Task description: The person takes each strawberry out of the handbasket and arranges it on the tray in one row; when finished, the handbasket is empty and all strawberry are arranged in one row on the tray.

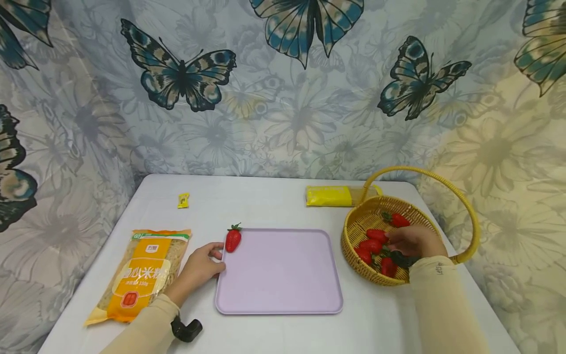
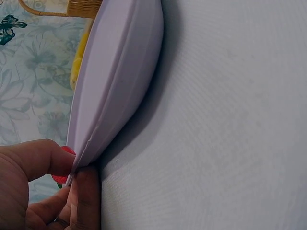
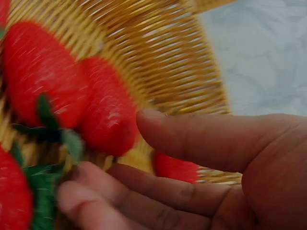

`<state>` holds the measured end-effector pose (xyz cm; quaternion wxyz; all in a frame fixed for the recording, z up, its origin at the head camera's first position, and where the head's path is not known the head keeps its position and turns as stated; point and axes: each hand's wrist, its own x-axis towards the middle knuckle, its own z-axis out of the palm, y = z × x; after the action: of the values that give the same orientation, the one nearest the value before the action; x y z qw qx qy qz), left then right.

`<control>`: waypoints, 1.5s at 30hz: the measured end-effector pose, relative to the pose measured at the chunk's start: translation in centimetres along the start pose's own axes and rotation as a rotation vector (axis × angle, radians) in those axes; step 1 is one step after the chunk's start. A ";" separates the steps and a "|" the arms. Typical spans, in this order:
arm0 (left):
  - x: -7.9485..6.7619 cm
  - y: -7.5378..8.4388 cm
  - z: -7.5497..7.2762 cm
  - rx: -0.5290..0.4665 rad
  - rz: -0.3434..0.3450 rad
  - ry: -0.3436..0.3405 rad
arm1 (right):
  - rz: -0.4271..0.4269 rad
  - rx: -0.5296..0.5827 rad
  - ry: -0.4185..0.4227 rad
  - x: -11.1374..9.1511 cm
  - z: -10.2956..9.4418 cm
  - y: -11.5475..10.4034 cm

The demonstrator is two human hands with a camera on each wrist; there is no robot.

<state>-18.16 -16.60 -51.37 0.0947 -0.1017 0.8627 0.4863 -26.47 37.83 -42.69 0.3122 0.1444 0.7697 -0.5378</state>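
A pale purple rectangular tray (image 1: 279,274) lies on the white table. My left hand (image 1: 199,270) pinches its left rim, the thumb above and the fingers beneath, as the left wrist view shows. One strawberry (image 1: 233,240) with green leaves rests at the tray's far left corner, close to that thumb. To the right stands a round yellow wicker basket (image 1: 353,263) with several strawberries inside. My right hand (image 1: 417,241) reaches into it, thumb and fingers spread apart beside a red strawberry (image 3: 106,106). Nothing shows between them.
An orange-labelled food bag (image 1: 139,275) lies left of the tray. A small yellow packet (image 1: 183,200) sits at the back left. A yellow package (image 1: 328,196) lies behind the basket, whose tall handle (image 1: 469,209) arches on the right. Patterned cloth (image 1: 283,123) hangs behind the table.
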 end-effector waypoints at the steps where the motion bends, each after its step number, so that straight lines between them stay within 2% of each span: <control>1: 0.0 0.0 0.0 0.000 0.002 0.001 | 0.006 0.001 0.004 0.2 0.1 0.1; 5: -0.1 0.0 -0.1 0.000 0.006 0.001 | 0.009 0.045 0.036 1.2 0.5 0.2; 10: -0.2 0.0 -0.2 -0.007 0.007 0.000 | -0.009 -0.016 0.086 1.9 1.3 -0.7; 13: -0.2 -0.1 -0.1 -0.013 0.008 0.001 | -0.031 -0.064 0.080 2.6 1.6 -1.3; 17: -0.1 -0.1 0.1 -0.011 0.004 0.006 | -0.060 -0.060 0.027 3.8 2.1 -2.1; 21: -0.1 0.0 0.2 0.007 0.004 0.006 | -0.048 0.011 -0.008 4.6 3.0 -2.8; 26: -0.2 0.1 0.2 0.012 0.004 0.009 | -0.051 0.126 0.044 5.3 4.2 -3.2; 30: -0.2 0.2 0.2 0.008 -0.004 0.015 | -0.066 0.147 0.058 5.8 4.7 -3.4; 35: -0.2 0.1 0.4 0.004 -0.003 0.014 | -0.065 0.116 0.056 5.4 4.5 -3.6; 38: -0.2 0.0 0.4 0.015 0.001 0.020 | -0.079 0.150 0.026 4.9 4.2 -3.8; 42: -0.2 0.0 0.2 0.015 -0.001 0.021 | -0.115 0.215 0.087 3.5 4.0 -4.8; 45: -0.3 0.0 0.2 0.009 -0.002 0.014 | -0.160 0.236 0.132 1.7 4.3 -5.8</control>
<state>-17.92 -16.36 -51.38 0.0896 -0.1054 0.8653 0.4818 -29.56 31.52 -40.46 0.1980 0.1531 0.7291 -0.6370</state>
